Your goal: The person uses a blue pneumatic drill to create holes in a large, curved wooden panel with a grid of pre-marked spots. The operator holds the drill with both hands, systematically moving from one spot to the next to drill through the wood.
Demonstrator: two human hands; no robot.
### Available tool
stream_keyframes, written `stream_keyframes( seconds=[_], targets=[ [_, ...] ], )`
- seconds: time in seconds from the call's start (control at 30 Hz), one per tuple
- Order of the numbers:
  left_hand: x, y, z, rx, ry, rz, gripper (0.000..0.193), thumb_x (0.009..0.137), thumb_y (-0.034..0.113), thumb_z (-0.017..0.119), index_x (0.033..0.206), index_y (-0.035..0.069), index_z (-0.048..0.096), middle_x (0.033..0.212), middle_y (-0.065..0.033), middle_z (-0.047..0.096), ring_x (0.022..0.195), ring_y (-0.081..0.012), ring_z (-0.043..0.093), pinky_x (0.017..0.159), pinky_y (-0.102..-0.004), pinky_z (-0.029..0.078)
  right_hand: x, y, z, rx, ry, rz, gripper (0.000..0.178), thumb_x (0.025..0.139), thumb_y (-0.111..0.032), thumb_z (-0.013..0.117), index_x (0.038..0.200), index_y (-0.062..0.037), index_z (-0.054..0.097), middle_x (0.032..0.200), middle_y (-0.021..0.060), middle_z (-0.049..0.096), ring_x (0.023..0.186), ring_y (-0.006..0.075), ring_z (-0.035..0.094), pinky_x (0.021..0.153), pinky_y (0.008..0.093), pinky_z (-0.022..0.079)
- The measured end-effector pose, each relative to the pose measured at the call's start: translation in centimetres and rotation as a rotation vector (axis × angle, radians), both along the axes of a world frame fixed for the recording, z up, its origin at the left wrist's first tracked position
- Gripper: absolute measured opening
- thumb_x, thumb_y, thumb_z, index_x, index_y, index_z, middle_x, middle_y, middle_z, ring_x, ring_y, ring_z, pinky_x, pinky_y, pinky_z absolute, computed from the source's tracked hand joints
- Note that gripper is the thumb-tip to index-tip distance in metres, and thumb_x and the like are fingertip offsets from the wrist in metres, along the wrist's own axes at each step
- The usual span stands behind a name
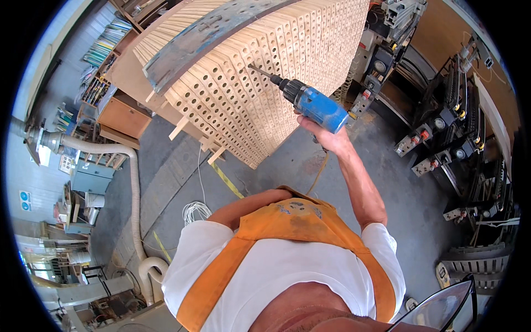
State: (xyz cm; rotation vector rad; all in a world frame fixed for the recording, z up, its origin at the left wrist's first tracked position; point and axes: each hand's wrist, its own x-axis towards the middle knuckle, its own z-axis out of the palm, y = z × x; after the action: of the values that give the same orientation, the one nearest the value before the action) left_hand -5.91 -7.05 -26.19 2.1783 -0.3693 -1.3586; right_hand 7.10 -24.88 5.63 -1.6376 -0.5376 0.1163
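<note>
Evidently, our right grip (330, 139) is closed around the blue drill (322, 108) from below, its bit (262, 71) reaching to the holed face of the wooden stack (243, 119), while our left grip is hidden behind the orange apron (301, 216), so we cannot tell its state. We judge the drill hefty and rigid, best held under its body, with the slim bit stiff but liable to snap sideways.

Below you is a grey floor (398, 166) with yellow lines (227, 180); to your left, a pale wall (72, 66) and a brown cabinet (123, 117).
</note>
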Motion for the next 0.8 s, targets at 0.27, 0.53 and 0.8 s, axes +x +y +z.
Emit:
stream_keyframes(
  seconds=[0.27,0.53,0.8],
  targets=[
    [-1.3,-0.3,-0.7,-0.155,-0.088,0.115,0.04,0.091,0.02,0.055,0.128,0.005,0.055,0.132,-0.0176,0.054,0.124,-0.0306,0.049,0.102,-0.0383,0.039,-0.5,-0.1,0.8,-0.024,-0.011,0.002,0.029,0.082,-0.012,0.072,0.11,-0.0061,0.065,0.099,0.0063,0.07,0.09,0.0148,0.064,0.08,0.031,0.051],
    [-0.9,-1.8,8.6,-0.277,-0.422,0.106,0.035,0.09,0.017,0.057,0.122,0.005,0.059,0.124,-0.018,0.059,0.117,-0.033,0.054,0.097,-0.0374,0.043,-2.6,-3.8,-1.8,-0.084,-0.001,-0.131,0.031,0.082,-0.013,0.074,0.111,-0.0076,0.065,0.1,0.003,0.07,0.088,0.013,0.063,0.078,0.0301,0.051],
    [-0.9,0.5,7.4,-0.289,-0.215,0.248,0.032,0.092,0.027,0.054,0.111,0.003,0.063,0.098,-0.0143,0.067,0.076,-0.0256,0.063,0.07,-0.0377,0.049,-4.0,-6.2,-3.9,0.044,0.159,-0.142,0.029,0.081,-0.007,0.07,0.11,-0.0055,0.065,0.099,0.0052,0.069,0.092,0.014,0.064,0.081,0.0304,0.05]
  ],
)
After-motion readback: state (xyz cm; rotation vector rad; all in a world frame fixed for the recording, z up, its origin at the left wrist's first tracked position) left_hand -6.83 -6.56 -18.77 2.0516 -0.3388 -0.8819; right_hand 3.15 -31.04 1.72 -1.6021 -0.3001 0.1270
